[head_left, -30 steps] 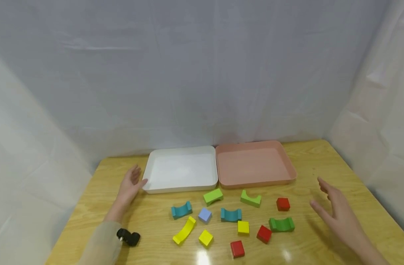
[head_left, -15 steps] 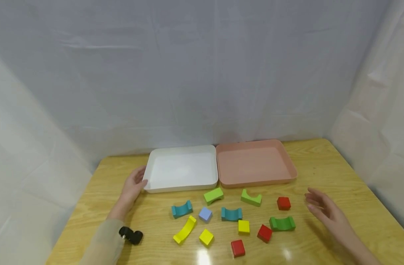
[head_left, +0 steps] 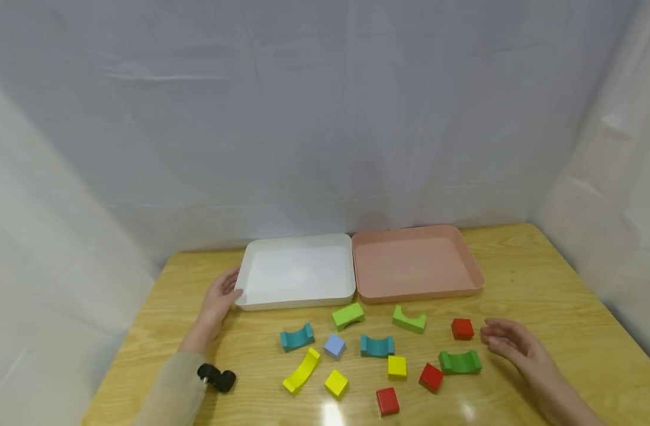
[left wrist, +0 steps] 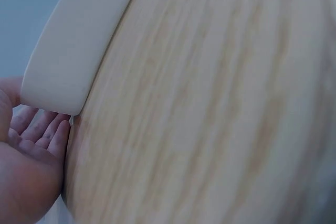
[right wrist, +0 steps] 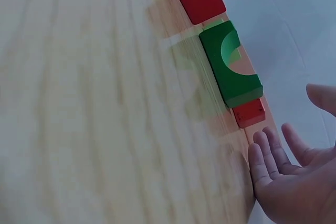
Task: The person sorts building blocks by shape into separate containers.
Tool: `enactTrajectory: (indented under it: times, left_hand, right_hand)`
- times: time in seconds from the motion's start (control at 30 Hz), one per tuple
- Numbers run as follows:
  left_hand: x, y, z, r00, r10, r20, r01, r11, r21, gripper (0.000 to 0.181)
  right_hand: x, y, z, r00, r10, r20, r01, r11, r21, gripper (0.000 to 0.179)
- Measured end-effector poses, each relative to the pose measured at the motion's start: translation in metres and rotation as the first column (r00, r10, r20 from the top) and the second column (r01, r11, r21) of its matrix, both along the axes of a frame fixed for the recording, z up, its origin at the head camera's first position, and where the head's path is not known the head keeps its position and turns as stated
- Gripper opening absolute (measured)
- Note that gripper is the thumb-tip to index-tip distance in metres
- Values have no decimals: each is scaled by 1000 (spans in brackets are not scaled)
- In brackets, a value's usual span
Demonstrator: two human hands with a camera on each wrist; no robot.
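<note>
Tray (head_left: 297, 271) (wht) in L grip (head_left: 219, 297); R grip (head_left: 517, 346) nr red cube (head_left: 462, 329).

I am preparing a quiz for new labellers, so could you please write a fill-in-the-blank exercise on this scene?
The left hand touches the ____ tray.
The other tray is coloured ____.
The cube nearest the right hand is coloured ____.
Exactly ____ yellow cubes lie on the table.
Missing words: white; pink; red; two.

High head view forward-down, 2 close wrist views along the shared tabletop (head_left: 549, 290)
</note>
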State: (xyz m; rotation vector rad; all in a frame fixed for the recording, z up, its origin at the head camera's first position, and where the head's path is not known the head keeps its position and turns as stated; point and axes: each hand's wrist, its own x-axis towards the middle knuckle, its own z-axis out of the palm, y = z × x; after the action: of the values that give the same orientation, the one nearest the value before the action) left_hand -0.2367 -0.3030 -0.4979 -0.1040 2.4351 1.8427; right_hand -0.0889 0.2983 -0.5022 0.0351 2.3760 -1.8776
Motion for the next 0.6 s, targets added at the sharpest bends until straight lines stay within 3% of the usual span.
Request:
enactTrajectory:
  times: [0.3,0.47,0.6]
  left_hand:
    - [-1,1,-1,1000,6,5,-6,1000,4,63]
    - [0,2,-1,1000,13,7,-13,1000,7,64]
    - [-1,1,0,1000,16,5,-16,1000,9,64]
  right_hand:
    - [1,-7,-5,999,23,-38,-20,996,85,42]
    - [2,-9,-3,998,43,35,-47,992,114,50]
    - [1,-10,-2,996,69,49,-76,982,171,50]
